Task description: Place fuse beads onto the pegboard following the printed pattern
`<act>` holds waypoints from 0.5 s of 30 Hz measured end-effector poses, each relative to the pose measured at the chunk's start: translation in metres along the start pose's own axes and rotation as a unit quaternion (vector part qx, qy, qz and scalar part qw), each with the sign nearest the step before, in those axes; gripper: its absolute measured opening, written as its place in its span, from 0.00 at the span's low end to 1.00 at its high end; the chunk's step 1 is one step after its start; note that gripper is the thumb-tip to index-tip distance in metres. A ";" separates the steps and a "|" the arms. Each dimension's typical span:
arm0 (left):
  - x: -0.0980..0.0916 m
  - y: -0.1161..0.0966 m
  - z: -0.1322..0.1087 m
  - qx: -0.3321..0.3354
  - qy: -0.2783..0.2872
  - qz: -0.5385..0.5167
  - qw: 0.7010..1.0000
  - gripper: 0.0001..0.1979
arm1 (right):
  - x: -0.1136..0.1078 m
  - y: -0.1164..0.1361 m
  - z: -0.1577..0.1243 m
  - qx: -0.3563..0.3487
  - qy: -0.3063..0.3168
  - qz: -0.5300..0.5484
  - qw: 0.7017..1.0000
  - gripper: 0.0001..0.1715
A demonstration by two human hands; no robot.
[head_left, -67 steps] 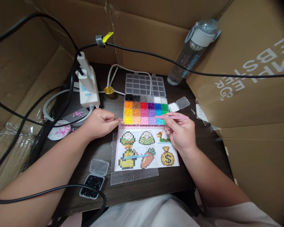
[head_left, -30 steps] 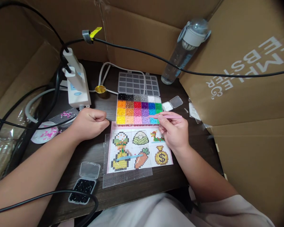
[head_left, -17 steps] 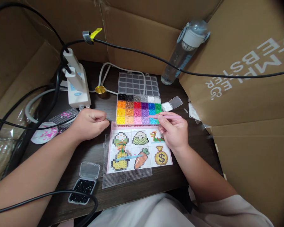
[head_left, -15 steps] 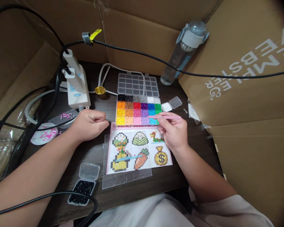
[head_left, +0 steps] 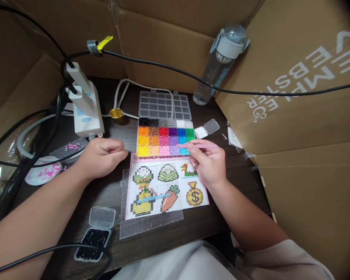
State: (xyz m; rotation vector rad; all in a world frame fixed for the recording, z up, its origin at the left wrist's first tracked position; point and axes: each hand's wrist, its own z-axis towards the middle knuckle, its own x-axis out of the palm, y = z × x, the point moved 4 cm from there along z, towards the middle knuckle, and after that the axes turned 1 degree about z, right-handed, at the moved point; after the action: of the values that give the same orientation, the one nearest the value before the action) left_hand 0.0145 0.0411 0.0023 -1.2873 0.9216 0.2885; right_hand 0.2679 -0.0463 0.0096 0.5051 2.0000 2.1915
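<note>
Pink tweezers (head_left: 202, 146) are pinched in my right hand (head_left: 210, 162), their tips over the purple and blue compartments of the bead box (head_left: 165, 137). That box holds small beads sorted by colour, and its clear lid (head_left: 165, 105) lies folded back behind it. My left hand (head_left: 103, 156) rests as a loose fist on the table, left of the box, with nothing visible in it. In front of the box lies a pattern sheet (head_left: 166, 175) with pixel pictures. A clear pegboard (head_left: 151, 226) sits under or against the sheet, and a partly built dragon of beads (head_left: 151, 197) overlaps the pictures.
An open case of black beads (head_left: 91, 243) stands front left, a small white-bead case (head_left: 201, 132) at right. A power strip (head_left: 89, 112), a white dish (head_left: 43, 171) with pink beads and a bottle (head_left: 216, 66) surround the work. Black cables (head_left: 169, 70) cross the view.
The whole scene has shifted slightly left as the camera turned. My right hand still holds the tweezers over the bead box, and my left hand stays closed.
</note>
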 end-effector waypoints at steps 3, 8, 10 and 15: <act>0.000 0.000 0.001 0.009 -0.002 -0.007 1.000 0.19 | -0.002 0.000 0.002 -0.005 -0.002 -0.003 1.000 0.08; 0.000 -0.001 0.000 0.016 -0.002 -0.009 1.000 0.19 | -0.005 0.000 0.004 -0.008 -0.013 -0.002 1.000 0.07; 0.000 0.000 0.000 0.013 -0.002 -0.007 1.000 0.18 | -0.005 0.000 0.004 -0.012 -0.009 0.005 1.000 0.07; 0.000 0.001 0.000 0.008 -0.003 -0.003 1.000 0.17 | -0.004 0.000 0.004 -0.010 -0.008 0.005 1.000 0.07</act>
State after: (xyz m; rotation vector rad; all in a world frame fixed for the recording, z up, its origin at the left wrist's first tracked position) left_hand 0.0137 0.0414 0.0012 -1.2739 0.9136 0.2792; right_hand 0.2725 -0.0441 0.0093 0.5281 1.9690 2.2043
